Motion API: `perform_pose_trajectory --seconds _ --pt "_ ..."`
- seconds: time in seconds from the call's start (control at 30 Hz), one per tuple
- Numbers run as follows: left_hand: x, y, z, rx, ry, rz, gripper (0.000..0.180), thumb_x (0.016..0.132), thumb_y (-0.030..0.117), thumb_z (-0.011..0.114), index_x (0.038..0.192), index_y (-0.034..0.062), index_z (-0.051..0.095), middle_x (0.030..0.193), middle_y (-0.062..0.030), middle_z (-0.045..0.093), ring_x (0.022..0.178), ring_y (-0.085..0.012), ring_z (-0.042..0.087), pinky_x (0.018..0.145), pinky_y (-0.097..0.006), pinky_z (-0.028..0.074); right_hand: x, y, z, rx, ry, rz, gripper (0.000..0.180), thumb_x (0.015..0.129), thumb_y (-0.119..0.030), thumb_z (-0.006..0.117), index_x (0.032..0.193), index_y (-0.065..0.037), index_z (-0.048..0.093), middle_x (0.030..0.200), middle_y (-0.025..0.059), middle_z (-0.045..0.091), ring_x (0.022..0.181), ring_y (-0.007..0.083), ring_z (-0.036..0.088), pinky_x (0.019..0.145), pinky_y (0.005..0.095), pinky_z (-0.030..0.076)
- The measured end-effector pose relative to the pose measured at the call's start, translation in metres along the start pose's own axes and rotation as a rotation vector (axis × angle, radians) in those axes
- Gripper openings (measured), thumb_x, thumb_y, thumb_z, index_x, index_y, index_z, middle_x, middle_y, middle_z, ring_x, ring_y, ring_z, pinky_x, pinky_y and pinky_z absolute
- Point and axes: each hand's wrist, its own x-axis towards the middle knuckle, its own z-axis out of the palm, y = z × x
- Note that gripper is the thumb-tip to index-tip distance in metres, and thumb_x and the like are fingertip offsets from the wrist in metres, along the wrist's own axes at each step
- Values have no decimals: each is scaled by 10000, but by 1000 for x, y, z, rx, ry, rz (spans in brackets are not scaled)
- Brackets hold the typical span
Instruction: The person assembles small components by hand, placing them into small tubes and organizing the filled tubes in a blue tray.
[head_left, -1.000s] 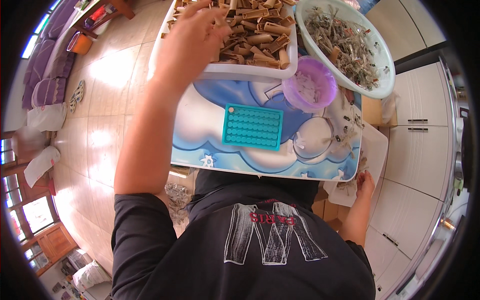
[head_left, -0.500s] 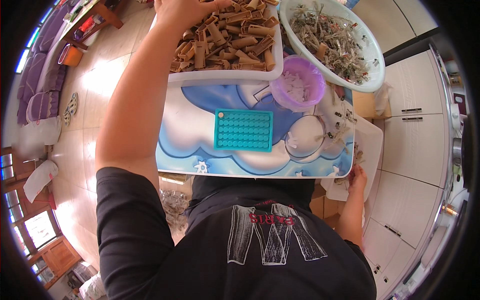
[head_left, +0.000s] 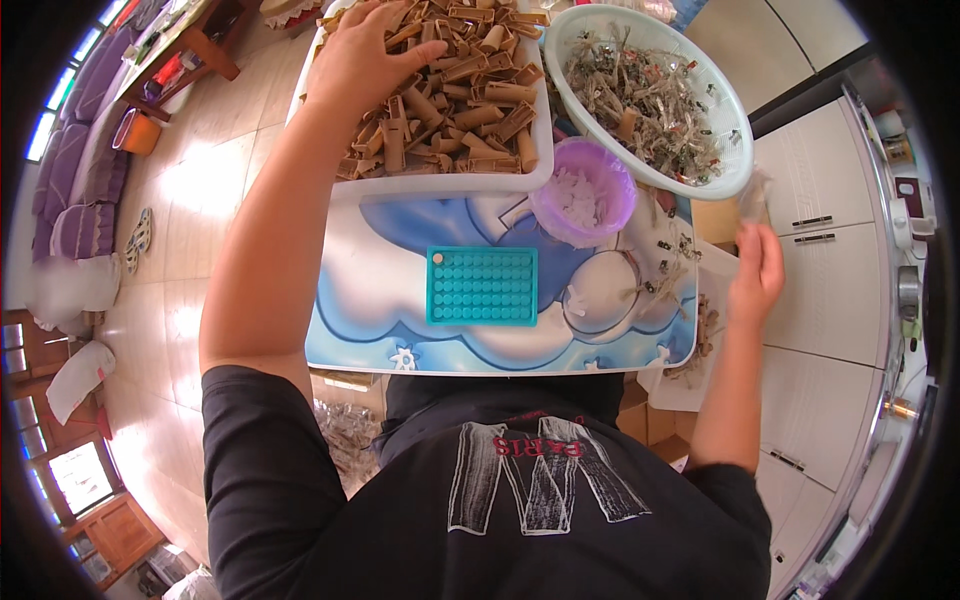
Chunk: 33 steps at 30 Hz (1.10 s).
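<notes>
My left hand [head_left: 360,62] lies over a white tray [head_left: 440,184] heaped with brown plastic casings [head_left: 480,118]. Its thumb and fingers are spread apart, with the fingertips among the casings. At the right, my right hand [head_left: 757,278] is raised beyond the table's edge, fingers closed and pointing up. Whatever it holds is blurred against a clear plastic bag [head_left: 758,192] just above the fingertips. On the table between my arms sits a teal counting tray [head_left: 482,287] with rows of round cells; a small pale disc [head_left: 438,258] is in its upper left corner.
A purple-lined bowl [head_left: 590,205] of white pieces stands beside the tray. Behind it, a pale basket [head_left: 745,150] holds tangled wired parts [head_left: 640,105]. Loose wired parts [head_left: 672,270] lie on the table's right side. A white bin [head_left: 668,392] sits below that edge; cabinets [head_left: 825,290] stand right.
My right hand has risen from the white bin to beside the basket. My left hand stays over the casings, and the view has shifted slightly.
</notes>
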Motion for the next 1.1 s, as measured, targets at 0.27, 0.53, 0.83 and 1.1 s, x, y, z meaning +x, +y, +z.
perform_pose_trajectory --seconds 0.27,0.53,0.83,1.1 --pt "20 -47 4 -31 74 -177 681 813 647 482 1243 122 537 1217 -154 538 1141 -285 496 941 -356 393 129 -51 198 -22 -285 -650 488 890 -471 509 1120 -49 593 1153 145 558 1119 304 502 965 366 367" --pt "33 -65 43 -595 -140 -155 674 859 637 398 1196 77 563 1223 -188 537 1168 -321 482 974 -380 366 162 -49 306 -62 -563 -399 684 882 -622 373 1293 -83 466 1294 156 463 1229 277 423 1016 347 325" --pt "16 -50 31 -726 -145 -175 564 884 530 466 1152 49 586 1103 -169 608 1054 -307 564 905 -366 424 118 -89 307 15 -587 -597 703 848 -656 392 1221 -79 543 1299 182 459 1238 302 408 1033 378 312" --pt "11 -59 35 -588 97 -155 472 912 451 435 1115 58 600 1072 -186 612 1041 -337 559 900 -394 421 87 -118 303 -398 -540 -760 670 831 -633 442 1244 -112 527 1334 148 438 1255 271 392 1045 412 283"
